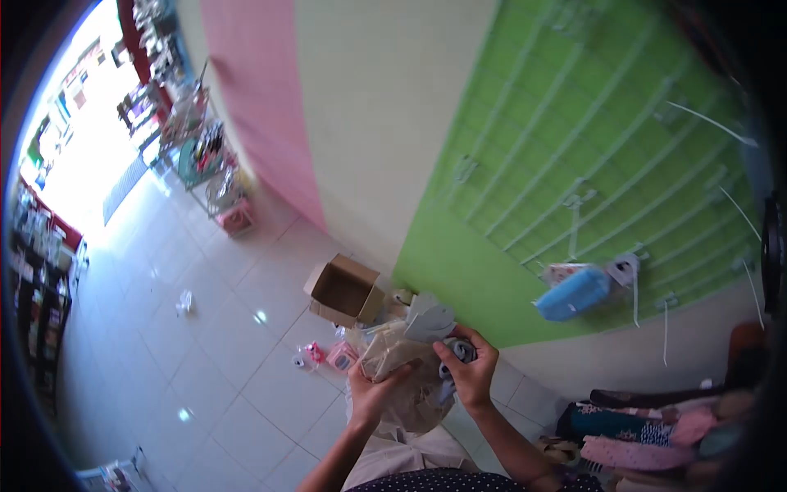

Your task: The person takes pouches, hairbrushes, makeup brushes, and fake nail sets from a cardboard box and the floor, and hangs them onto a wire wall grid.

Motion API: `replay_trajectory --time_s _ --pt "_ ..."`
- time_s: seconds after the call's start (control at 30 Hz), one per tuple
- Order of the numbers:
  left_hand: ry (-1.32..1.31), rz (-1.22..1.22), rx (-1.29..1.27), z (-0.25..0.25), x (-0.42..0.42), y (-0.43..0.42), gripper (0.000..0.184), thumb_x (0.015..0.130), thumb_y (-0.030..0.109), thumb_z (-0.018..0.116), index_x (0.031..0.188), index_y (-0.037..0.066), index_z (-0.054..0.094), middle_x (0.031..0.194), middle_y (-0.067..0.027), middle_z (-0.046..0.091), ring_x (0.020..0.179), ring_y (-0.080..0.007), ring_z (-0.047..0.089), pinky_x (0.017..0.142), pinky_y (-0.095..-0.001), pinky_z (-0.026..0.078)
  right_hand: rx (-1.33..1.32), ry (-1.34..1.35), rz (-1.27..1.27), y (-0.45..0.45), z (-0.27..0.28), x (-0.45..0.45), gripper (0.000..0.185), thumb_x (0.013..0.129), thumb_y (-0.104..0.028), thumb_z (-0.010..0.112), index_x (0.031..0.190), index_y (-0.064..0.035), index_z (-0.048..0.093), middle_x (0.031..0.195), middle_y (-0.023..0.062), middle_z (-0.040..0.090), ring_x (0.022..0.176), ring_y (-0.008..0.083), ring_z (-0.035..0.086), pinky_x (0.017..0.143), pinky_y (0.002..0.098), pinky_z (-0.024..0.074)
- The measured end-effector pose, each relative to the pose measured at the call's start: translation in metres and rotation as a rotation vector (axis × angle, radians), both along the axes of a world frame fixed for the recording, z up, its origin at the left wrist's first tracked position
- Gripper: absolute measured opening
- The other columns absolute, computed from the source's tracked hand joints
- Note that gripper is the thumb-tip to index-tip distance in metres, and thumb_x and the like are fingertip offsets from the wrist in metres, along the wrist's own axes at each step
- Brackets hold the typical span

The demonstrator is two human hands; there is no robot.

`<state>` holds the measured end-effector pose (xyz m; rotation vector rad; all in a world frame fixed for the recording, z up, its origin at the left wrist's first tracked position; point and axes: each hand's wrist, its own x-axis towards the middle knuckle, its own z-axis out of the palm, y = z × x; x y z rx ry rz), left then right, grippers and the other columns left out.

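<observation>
My left hand [379, 397] is closed on a crinkled, see-through plastic bag [392, 353] with beige contents, held in front of my lap. My right hand [474, 371] pinches a small grey-blue packaged item [461, 353] with a dark round part, right beside the bag. Between the hands, a pale grey rounded card [430, 322] stands up from the bundle. More clear plastic [414, 406] hangs below the hands. The exact kind of the grey-blue item cannot be made out.
An open cardboard box [344, 291] sits on the tiled floor [246, 344] beyond my hands, with small pink packages [342, 355] near it. A wire grid [566, 148] on the green wall carries a blue packaged item [574, 293]. Folded fabrics [631, 443] lie at lower right; shelves [201, 156] stand upper left.
</observation>
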<state>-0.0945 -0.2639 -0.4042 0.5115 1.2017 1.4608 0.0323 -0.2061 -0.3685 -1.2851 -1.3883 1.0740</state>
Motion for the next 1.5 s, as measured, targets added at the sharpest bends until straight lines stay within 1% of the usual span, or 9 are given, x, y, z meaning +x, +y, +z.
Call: replay_trajectory --time_s 0.27,0.57,0.73,0.93,1.03,1.2,1.27,1.33,1.5 --pt "0.087 -0.169 0.068 0.041 0.042 0.013 0.03 0.063 0.003 0.066 0.091 -0.001 0.055 0.081 -0.0063 0.06 0.075 -0.0131 0.057 0.07 -0.0263 0.046 0.188 0.247 -0.183 -0.015 0.039 0.056 0.014 0.068 -0.006 0.066 0.076 -0.0007 0.056 0.065 -0.0009 0.053 0.055 0.0043 0.046 0.053 0.0179 0.0381" --pt "0.257 -0.23 0.444 0.058 0.038 0.02 0.061 0.072 -0.002 0.054 0.121 0.007 0.019 0.087 -0.0161 0.057 0.077 -0.017 0.056 0.068 -0.0259 0.046 0.114 0.596 -0.275 -0.013 0.08 0.144 0.017 0.073 -0.013 0.06 0.086 -0.0045 0.053 0.075 0.0012 0.051 0.064 0.0066 0.045 0.055 0.0208 0.037" --pt "0.514 -0.144 0.428 0.049 0.031 0.026 0.038 0.075 0.005 0.05 0.112 0.003 0.042 0.085 -0.0098 0.057 0.075 -0.0114 0.051 0.067 -0.0243 0.041 0.029 1.299 0.867 0.009 0.108 0.188 0.019 0.079 -0.024 0.054 0.082 -0.008 0.044 0.074 0.0031 0.041 0.065 0.0116 0.045 0.062 0.0241 0.0452" --pt "0.558 -0.371 0.377 0.06 0.055 0.028 0.025 0.075 0.016 0.053 0.096 0.002 0.06 0.093 -0.0084 0.057 0.082 -0.0132 0.052 0.072 -0.0242 0.039 -0.271 1.366 1.292 0.021 0.132 0.156 0.032 0.077 -0.033 0.056 0.081 -0.0041 0.042 0.072 0.0024 0.037 0.062 0.0119 0.042 0.065 0.0248 0.0452" --pt "0.45 -0.581 0.374 0.092 0.074 0.011 0.049 0.078 0.037 0.045 0.102 -0.004 0.053 0.1 -0.0138 0.055 0.095 -0.0193 0.048 0.086 -0.03 0.032 -0.472 1.466 1.503 0.042 0.108 0.131 0.037 0.075 -0.037 0.057 0.081 -0.005 0.041 0.072 0.0025 0.036 0.065 0.0131 0.044 0.065 0.0253 0.0452" --pt "0.244 -0.648 0.265 0.097 0.093 -0.014 0.063 0.075 0.049 0.051 0.1 -0.009 0.05 0.093 -0.0135 0.056 0.086 -0.0153 0.052 0.076 -0.0281 0.04 -0.638 1.338 1.461 0.077 0.064 0.105 0.04 0.076 -0.035 0.056 0.094 -0.0016 0.042 0.084 0.0054 0.044 0.073 0.019 0.05 0.068 0.0281 0.0458" --pt "0.35 -0.824 0.259 0.104 0.094 -0.01 0.044 0.078 0.034 0.055 0.095 -0.006 0.054 0.083 -0.0088 0.058 0.073 -0.0111 0.054 0.066 -0.0241 0.044 -0.504 1.298 1.153 0.073 0.062 0.114 0.037 0.078 -0.031 0.053 0.097 -0.0008 0.046 0.088 0.0073 0.05 0.071 0.0187 0.052 0.07 0.028 0.0459" --pt "0.336 -0.713 0.297 0.095 0.094 -0.011 0.032 0.079 0.026 0.055 0.091 -0.005 0.056 0.075 -0.0049 0.059 0.064 -0.009 0.054 0.06 -0.0218 0.045 -0.305 0.816 0.396 0.065 0.094 0.131 0.027 0.079 -0.026 0.05 0.091 -0.0024 0.052 0.08 0.0064 0.054 0.064 0.0163 0.051 0.07 0.0249 0.0455" --pt "0.1 -0.432 0.097 0.081 0.088 -0.013 0.038 0.082 0.031 0.049 0.098 -0.004 0.051 0.083 -0.0079 0.056 0.074 -0.0126 0.052 0.066 -0.0239 0.043 0.14 0.856 0.027 0.03 0.104 0.169 0.021 0.077 -0.018 0.049 0.091 -0.0026 0.054 0.075 0.0043 0.055 0.064 0.0092 0.053 0.058 0.0213 0.0436"
